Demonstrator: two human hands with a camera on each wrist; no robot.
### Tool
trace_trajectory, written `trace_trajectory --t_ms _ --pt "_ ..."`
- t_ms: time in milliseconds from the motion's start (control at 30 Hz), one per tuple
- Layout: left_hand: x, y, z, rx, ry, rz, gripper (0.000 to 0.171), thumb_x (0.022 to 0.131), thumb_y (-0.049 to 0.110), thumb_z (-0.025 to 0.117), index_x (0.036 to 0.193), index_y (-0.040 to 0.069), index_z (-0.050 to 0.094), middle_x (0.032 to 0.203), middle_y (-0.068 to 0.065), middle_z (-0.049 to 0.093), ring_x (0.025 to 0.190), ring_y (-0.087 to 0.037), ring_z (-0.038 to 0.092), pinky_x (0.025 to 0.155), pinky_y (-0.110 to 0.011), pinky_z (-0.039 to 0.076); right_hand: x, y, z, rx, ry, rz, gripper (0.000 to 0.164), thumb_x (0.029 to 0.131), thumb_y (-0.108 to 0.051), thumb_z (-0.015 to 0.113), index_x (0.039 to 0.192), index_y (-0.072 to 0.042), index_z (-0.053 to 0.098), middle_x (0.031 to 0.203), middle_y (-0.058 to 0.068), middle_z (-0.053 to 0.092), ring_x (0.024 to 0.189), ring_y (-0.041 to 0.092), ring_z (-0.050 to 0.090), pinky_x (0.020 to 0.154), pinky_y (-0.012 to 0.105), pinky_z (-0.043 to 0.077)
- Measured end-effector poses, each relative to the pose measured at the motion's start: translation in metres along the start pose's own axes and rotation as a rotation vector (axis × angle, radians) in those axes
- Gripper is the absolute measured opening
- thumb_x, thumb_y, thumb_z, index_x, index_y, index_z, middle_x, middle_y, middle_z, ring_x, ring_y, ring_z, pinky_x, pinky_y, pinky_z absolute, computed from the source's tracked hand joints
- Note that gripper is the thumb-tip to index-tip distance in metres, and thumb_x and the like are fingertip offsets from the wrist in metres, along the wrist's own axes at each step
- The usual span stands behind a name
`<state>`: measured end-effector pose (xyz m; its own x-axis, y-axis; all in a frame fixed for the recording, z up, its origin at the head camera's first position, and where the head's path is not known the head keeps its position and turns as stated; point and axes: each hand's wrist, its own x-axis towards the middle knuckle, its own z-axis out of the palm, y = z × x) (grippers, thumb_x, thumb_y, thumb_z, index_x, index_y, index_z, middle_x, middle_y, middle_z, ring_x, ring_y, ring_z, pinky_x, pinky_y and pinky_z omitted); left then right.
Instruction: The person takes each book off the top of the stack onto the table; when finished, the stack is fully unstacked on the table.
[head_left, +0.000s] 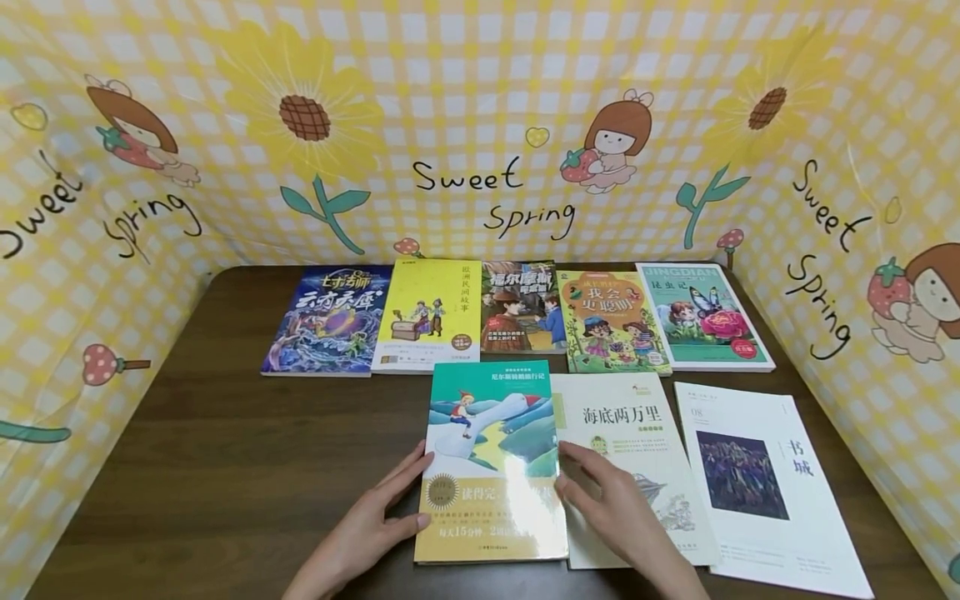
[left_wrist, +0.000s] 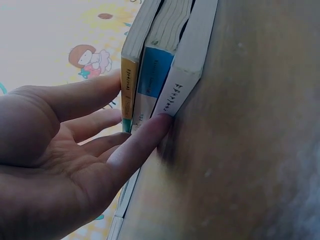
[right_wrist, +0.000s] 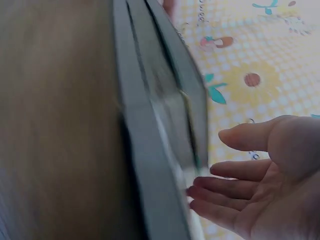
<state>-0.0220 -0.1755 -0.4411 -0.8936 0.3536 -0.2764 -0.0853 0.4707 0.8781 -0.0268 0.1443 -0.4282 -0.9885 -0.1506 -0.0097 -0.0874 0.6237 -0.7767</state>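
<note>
A green-and-gold picture-cover book point(head_left: 487, 433) lies at the table's near middle, on top of a small stack. Three spines of that stack show in the left wrist view: an orange one point(left_wrist: 129, 95), a blue-and-white one point(left_wrist: 154, 75) and a white one point(left_wrist: 175, 92). My left hand point(head_left: 382, 517) touches the spine side with thumb and fingers nearly straight. At the stack's right edge is my right hand point(head_left: 611, 500), fingers extended over a white book point(head_left: 622, 417). In the right wrist view its thumb stands apart from the pages; whether the fingertips touch them is unclear.
Along the table's back edge lie a purple book point(head_left: 326, 321), a yellow book point(head_left: 427, 312), a dark detective-cover book point(head_left: 522, 308), an orange book point(head_left: 613, 321) and a teal-and-white book point(head_left: 705, 317). A white booklet point(head_left: 772, 483) lies front right. Yellow checked cloth point(head_left: 480, 108) surrounds the table.
</note>
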Motion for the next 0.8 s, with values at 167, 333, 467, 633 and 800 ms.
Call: trace_trajectory --t_ms 167,333,467,633,800 --pt "0.000 -0.001 0.001 -0.017 0.003 -0.016 0.068 0.089 0.028 0.070 0.149 0.031 0.038 0.158 -0.008 0.023 0.143 -0.036 0.019 0.102 -0.053 0.039 0.002 0.000 0.009 -0.017 -0.015 0.015 0.048 0.092 -0.034 0.065 0.135 -0.013 0.057 0.136 0.006 0.057 0.128 0.028 0.050 0.104 0.047 0.040" --pt "-0.001 0.001 0.000 -0.049 -0.011 -0.054 0.070 0.088 0.032 0.070 0.149 0.030 0.037 0.156 -0.013 0.026 0.142 -0.039 0.021 0.104 -0.056 0.036 0.002 0.002 0.014 -0.047 -0.050 0.008 0.052 0.092 -0.027 0.067 0.141 -0.016 0.052 0.141 0.004 0.052 0.133 0.026 0.044 0.107 0.047 0.036" --pt "-0.001 0.003 0.000 -0.059 -0.013 -0.070 0.070 0.088 0.033 0.071 0.149 0.029 0.037 0.156 -0.014 0.026 0.142 -0.040 0.021 0.104 -0.057 0.035 0.003 0.003 0.016 -0.055 -0.075 -0.008 0.054 0.092 -0.024 0.067 0.143 -0.017 0.049 0.144 0.002 0.048 0.135 0.024 0.040 0.109 0.046 0.034" --pt "-0.001 0.003 0.000 -0.069 -0.012 -0.078 0.070 0.088 0.034 0.071 0.149 0.027 0.037 0.156 -0.015 0.026 0.142 -0.040 0.020 0.105 -0.059 0.032 0.003 0.003 0.017 -0.054 -0.094 -0.045 0.055 0.093 -0.027 0.065 0.144 -0.016 0.047 0.146 0.004 0.046 0.135 0.028 0.038 0.108 0.050 0.033" --pt "-0.002 0.003 0.001 -0.084 -0.007 -0.079 0.071 0.087 0.034 0.071 0.149 0.026 0.038 0.156 -0.016 0.026 0.141 -0.041 0.022 0.105 -0.057 0.034 0.004 0.002 0.016 -0.050 -0.110 -0.035 0.055 0.094 -0.028 0.064 0.144 -0.016 0.047 0.146 0.005 0.045 0.136 0.028 0.037 0.108 0.051 0.033"
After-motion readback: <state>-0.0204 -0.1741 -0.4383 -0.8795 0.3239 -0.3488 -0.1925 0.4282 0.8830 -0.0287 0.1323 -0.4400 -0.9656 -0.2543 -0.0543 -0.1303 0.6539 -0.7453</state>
